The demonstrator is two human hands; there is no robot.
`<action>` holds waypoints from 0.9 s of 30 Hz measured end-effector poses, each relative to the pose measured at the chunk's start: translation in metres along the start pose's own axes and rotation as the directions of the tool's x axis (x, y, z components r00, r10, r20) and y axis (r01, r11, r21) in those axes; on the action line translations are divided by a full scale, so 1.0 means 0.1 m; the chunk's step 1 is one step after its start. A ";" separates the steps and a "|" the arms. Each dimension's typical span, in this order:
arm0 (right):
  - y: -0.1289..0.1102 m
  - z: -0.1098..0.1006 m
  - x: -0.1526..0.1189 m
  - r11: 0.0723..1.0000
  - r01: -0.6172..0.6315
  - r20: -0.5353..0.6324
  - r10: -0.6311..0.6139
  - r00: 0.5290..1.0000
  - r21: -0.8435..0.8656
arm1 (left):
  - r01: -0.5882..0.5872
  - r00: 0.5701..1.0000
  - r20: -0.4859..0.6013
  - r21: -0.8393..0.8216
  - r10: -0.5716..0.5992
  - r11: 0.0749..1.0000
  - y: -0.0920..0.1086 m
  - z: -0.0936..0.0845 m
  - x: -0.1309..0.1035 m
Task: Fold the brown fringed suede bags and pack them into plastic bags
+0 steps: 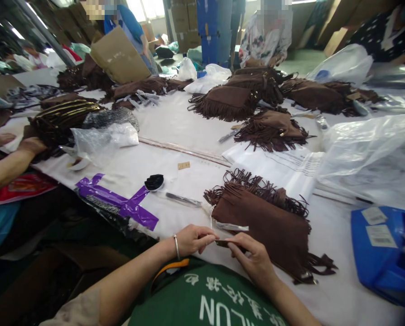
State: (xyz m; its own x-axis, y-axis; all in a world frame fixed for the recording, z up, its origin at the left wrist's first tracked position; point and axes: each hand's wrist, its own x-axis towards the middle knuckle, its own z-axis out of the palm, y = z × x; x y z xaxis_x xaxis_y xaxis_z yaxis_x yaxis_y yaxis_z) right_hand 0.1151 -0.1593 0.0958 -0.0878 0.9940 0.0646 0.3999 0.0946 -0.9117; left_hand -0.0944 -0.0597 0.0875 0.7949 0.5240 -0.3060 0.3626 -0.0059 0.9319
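Note:
A brown fringed suede-like bag (263, 222) lies flat on the table before me, its fringe pointing away. At its near left edge, my right hand (253, 258) pinches a small flat brown tag (222, 243) between thumb and fingers. My left hand (197, 240), with a bracelet at the wrist, is closed at the tag's left end; what its fingertips grip is too small to make out. A thin white string (211, 222) hangs by the bag's left corner, next to a clear plastic-wrapped strip (231, 226) lying on the bag.
Purple tape (121, 203) runs along the table edge at left, near a roll of black bristles or ties (154, 182). A blue bin (375, 253) stands at right below clear plastic bags (375, 154). More fringed bags (229, 99) lie behind. A co-worker's hands (32, 145) work at left.

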 end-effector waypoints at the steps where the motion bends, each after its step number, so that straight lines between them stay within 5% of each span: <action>1: -0.03 -0.01 0.02 1.000 0.010 0.007 -0.010 1.000 0.007 | -0.025 1.000 -0.006 0.026 0.026 0.999 0.01 -0.03 -0.05; 6: -0.21 -0.02 0.17 0.999 0.040 0.022 -0.040 0.999 -0.001 | -0.104 0.994 0.038 0.038 0.103 0.994 0.08 -0.21 -0.16; 9: -0.28 -0.03 0.23 1.000 0.028 -0.041 -0.029 0.999 -0.013 | -0.174 0.969 -0.139 0.203 0.204 0.964 0.03 -0.39 -0.10; 12: -0.30 -0.08 0.28 0.999 0.015 -0.133 -0.019 0.991 -0.032 | -0.153 0.875 -0.292 0.590 0.387 0.793 -0.09 -0.62 0.02; 14: -0.29 -0.15 0.33 0.998 -0.026 -0.210 0.015 0.977 -0.052 | -0.051 0.862 -0.285 0.774 0.420 0.631 -0.17 -0.76 0.11; 17: -0.17 -0.32 0.40 0.975 -0.149 -0.331 0.088 0.940 -0.164 | 0.101 0.896 -0.306 0.845 0.322 0.525 -0.22 -0.84 0.17; 21: 0.14 -0.51 0.44 0.839 -0.186 -0.384 -0.030 0.923 -0.511 | 0.255 0.922 -0.386 0.679 0.040 0.689 -0.19 -0.71 0.04; 24: 0.34 -0.52 0.41 0.716 -0.187 -0.377 -0.114 0.919 -0.673 | 0.315 0.932 -0.332 0.545 -0.145 0.777 -0.18 -0.54 -0.10; 27: 0.42 -0.49 0.37 0.644 -0.070 -0.224 -0.161 0.961 -0.762 | 0.303 0.945 -0.248 0.430 -0.211 0.851 -0.15 -0.40 -0.15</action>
State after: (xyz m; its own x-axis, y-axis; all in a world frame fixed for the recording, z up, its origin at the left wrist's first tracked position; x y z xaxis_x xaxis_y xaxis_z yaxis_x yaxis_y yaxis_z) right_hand 0.1736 -0.1160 0.0802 0.0556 0.9525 0.2995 0.9588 0.0327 -0.2821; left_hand -0.1318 -0.0333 0.0859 0.5541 0.7080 -0.4379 0.7582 -0.2121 0.6165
